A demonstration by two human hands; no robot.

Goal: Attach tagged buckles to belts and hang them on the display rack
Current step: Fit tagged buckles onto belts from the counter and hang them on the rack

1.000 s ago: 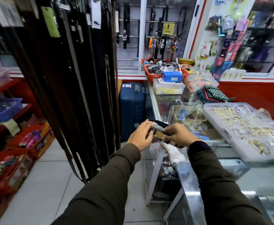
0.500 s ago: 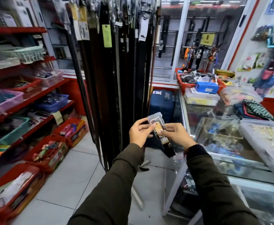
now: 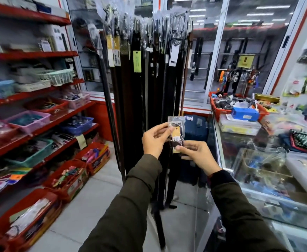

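A buckle wrapped in clear plastic (image 3: 176, 124) with a tan paper tag (image 3: 176, 134) is held up at chest height. It sits on the end of a dark belt (image 3: 176, 143) that hangs down from my hands. My left hand (image 3: 155, 140) pinches the wrapper and tag from the left. My right hand (image 3: 196, 157) grips the belt end just below the buckle. Behind them stands the display rack (image 3: 149, 33), crowded with several dark hanging belts (image 3: 140, 106) and their tags.
Red shelves (image 3: 39, 122) with baskets and boxes line the left wall. A glass counter (image 3: 220, 157) runs along the right, carrying a red basket (image 3: 220, 110), a blue box (image 3: 244, 113) and trays. A blue suitcase (image 3: 196, 128) stands behind the rack. Tiled floor (image 3: 87, 211) lies between.
My view has swung left from the counter toward the belt rack. Both hands have lifted the wrapped buckle and belt off the counter edge and raised them in front of the rack.
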